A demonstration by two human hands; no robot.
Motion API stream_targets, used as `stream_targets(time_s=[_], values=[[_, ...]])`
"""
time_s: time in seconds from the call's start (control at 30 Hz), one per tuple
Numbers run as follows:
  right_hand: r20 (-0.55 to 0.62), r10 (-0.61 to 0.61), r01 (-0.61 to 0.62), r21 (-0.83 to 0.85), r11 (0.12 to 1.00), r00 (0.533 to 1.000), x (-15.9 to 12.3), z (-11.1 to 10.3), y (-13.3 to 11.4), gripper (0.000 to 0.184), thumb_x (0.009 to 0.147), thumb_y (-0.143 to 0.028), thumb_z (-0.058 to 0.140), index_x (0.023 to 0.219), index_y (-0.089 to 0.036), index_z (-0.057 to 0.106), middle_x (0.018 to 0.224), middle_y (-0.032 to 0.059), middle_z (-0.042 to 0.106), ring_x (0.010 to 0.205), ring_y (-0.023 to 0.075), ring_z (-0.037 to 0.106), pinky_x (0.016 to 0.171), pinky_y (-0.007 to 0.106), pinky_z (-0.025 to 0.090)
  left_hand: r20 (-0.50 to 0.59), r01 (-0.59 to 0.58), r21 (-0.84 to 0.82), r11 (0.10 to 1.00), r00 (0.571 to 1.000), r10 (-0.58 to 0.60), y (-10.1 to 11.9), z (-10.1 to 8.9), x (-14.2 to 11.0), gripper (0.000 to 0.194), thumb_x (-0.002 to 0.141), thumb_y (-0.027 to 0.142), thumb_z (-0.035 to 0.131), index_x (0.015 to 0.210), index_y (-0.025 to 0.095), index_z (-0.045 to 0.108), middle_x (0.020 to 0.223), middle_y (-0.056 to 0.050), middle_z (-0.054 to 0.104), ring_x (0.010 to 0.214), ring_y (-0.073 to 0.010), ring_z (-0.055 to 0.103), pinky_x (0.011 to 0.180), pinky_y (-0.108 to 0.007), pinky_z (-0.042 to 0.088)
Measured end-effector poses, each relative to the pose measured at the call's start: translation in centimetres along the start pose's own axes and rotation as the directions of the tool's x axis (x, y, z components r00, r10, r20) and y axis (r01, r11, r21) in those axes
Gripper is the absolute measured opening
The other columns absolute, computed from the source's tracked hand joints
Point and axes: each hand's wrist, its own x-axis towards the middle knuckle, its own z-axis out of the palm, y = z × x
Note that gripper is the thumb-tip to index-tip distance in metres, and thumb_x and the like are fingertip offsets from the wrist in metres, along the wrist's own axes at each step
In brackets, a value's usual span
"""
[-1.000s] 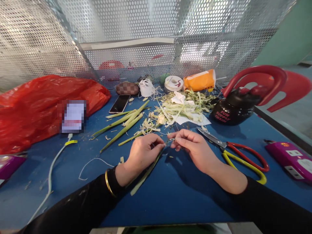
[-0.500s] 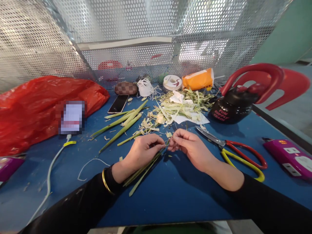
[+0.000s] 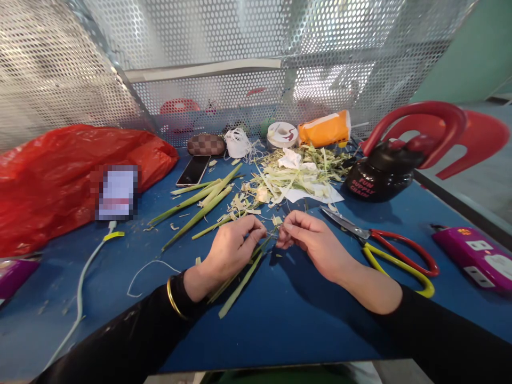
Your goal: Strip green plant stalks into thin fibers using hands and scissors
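Note:
My left hand [image 3: 234, 248], with a gold bangle at the wrist, is closed in a pinch near the middle of the table. My right hand [image 3: 312, 242] faces it, its thumb and fingers pressed together. A thin pale thread [image 3: 272, 234] spans the small gap between the two pinches. Under my left hand, partly covered by it, lie narrow green leaf strips [image 3: 241, 288]. Farther off to the left is a group of green stalks [image 3: 204, 208]. Scissors [image 3: 356, 229] with one red and one yellow handle lie right of my right hand.
A heap of pale leaf scraps [image 3: 288, 178] lies beyond my hands. Behind it stand a ribbon spool [image 3: 282, 136] and an orange packet [image 3: 326, 130]. At right are a black jug [image 3: 378, 178] and a purple box [image 3: 476, 256]; a red bag [image 3: 60, 181] is at left.
My left hand has shifted slightly left and up, off the tips of the leaf strips, which now lie lower and spread apart. The thread between my hands shows more clearly. My right hand is nearly still.

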Motion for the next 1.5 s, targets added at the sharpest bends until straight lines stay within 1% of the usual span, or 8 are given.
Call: stream_targets(time_s=[0.23, 0.37, 0.53, 0.87, 1.03, 1.3, 1.43, 1.5], values=[[-0.02, -0.053, 0.051, -0.11, 0.993, 0.998, 0.1, 0.1, 0.0, 0.018, 0.085, -0.028, 0.056, 0.07, -0.02, 0.052, 0.067, -0.0017, 0.059, 0.062, 0.0123, 0.056, 0.064, 0.029, 0.045, -0.114, 0.139, -0.106, 0.985, 0.982, -0.151, 0.1, 0.4, 0.0, 0.018, 0.089, 0.018, 0.045, 0.075, 0.018, 0.056, 0.071, 0.001, 0.059, 0.068, -0.0111, 0.054, 0.067, -0.025, 0.041], [-0.02, -0.084, 0.078, -0.213, 0.974, 0.996, 0.2, 0.2, 0.0, 0.019, 0.086, -0.028, 0.055, 0.069, -0.02, 0.051, 0.065, -0.0026, 0.058, 0.062, 0.0118, 0.056, 0.064, 0.029, 0.045, 0.042, 0.302, -0.456, 0.837, 0.947, -0.319, 0.4, 1.0, 0.0, 0.02, 0.092, 0.027, 0.044, 0.087, 0.016, 0.059, 0.058, 0.005, 0.051, 0.053, -0.0085, 0.044, 0.054, -0.022, 0.035], [0.008, -0.07, 0.069, -0.25, 0.966, 0.998, 0.1, 0.3, 0.0, 0.018, 0.086, -0.028, 0.054, 0.07, -0.02, 0.05, 0.066, -0.0024, 0.059, 0.064, 0.0122, 0.057, 0.066, 0.029, 0.045, 0.184, 0.339, -0.686, 0.643, 0.937, -0.298, 0.7, 1.2, 0.2, 0.019, 0.091, 0.029, 0.045, 0.079, 0.016, 0.053, 0.057, 0.004, 0.054, 0.046, -0.0066, 0.039, 0.047, -0.022, 0.026], [0.05, -0.116, 0.126, -0.346, 0.93, 0.992, 0.0, 0.4, 0.0, 0.02, 0.087, -0.027, 0.052, 0.069, -0.02, 0.048, 0.062, -0.0037, 0.053, 0.06, 0.0117, 0.053, 0.063, 0.028, 0.045, 0.159, 0.369, -0.631, 0.682, 0.923, -0.352, 1.1, 2.0, 0.1, 0.019, 0.091, 0.023, 0.045, 0.072, 0.018, 0.046, 0.055, 0.007, 0.045, 0.044, -0.0052, 0.031, 0.045, -0.021, 0.024], [-0.012, -0.087, 0.078, -0.322, 0.943, 0.996, 0.1, 0.3, 0.1, 0.019, 0.086, -0.031, 0.054, 0.071, -0.02, 0.052, 0.068, -0.0019, 0.058, 0.063, 0.0119, 0.058, 0.065, 0.029, 0.049, 0.079, 0.355, -0.553, 0.754, 0.923, -0.377, 0.4, 2.1, 0.0, 0.017, 0.09, 0.026, 0.046, 0.077, 0.017, 0.053, 0.058, 0.005, 0.049, 0.05, -0.0073, 0.041, 0.051, -0.021, 0.033], [0.111, -0.003, 0.034, -0.283, 0.958, 0.994, 0.2, 0.9, 0.5, 0.019, 0.081, -0.034, 0.063, 0.089, -0.018, 0.062, 0.065, -0.0029, 0.06, 0.061, 0.0125, 0.06, 0.064, 0.03, 0.052, -0.142, 0.116, -0.375, 0.92, 0.973, -0.181, 0.5, 2.2, -0.3, 0.015, 0.084, 0.023, 0.054, 0.07, 0.017, 0.056, 0.088, -0.003, 0.06, 0.084, -0.0136, 0.056, 0.076, -0.026, 0.043], [0.063, -0.042, 0.059, -0.295, 0.954, 0.997, 0.1, 0.9, 0.2, 0.019, 0.082, -0.036, 0.063, 0.076, -0.018, 0.061, 0.065, -0.0028, 0.059, 0.06, 0.0116, 0.058, 0.064, 0.028, 0.05, -0.09, 0.222, -0.483, 0.847, 0.95, -0.3, 0.6, 2.2, -0.4, 0.015, 0.084, 0.032, 0.057, 0.086, 0.017, 0.061, 0.085, -0.002, 0.061, 0.074, -0.0126, 0.056, 0.068, -0.025, 0.045], [0.024, -0.075, 0.079, -0.269, 0.96, 0.997, 0.0, 0.9, -0.1, 0.02, 0.083, -0.036, 0.062, 0.074, -0.018, 0.061, 0.065, -0.0026, 0.059, 0.062, 0.0117, 0.058, 0.064, 0.027, 0.049, 0.021, 0.315, -0.571, 0.758, 0.929, -0.37, 0.8, 2.1, -0.4, 0.022, 0.081, 0.035, 0.062, 0.094, 0.017, 0.062, 0.083, -0.002, 0.063, 0.069, -0.012, 0.057, 0.064, -0.025, 0.045]])
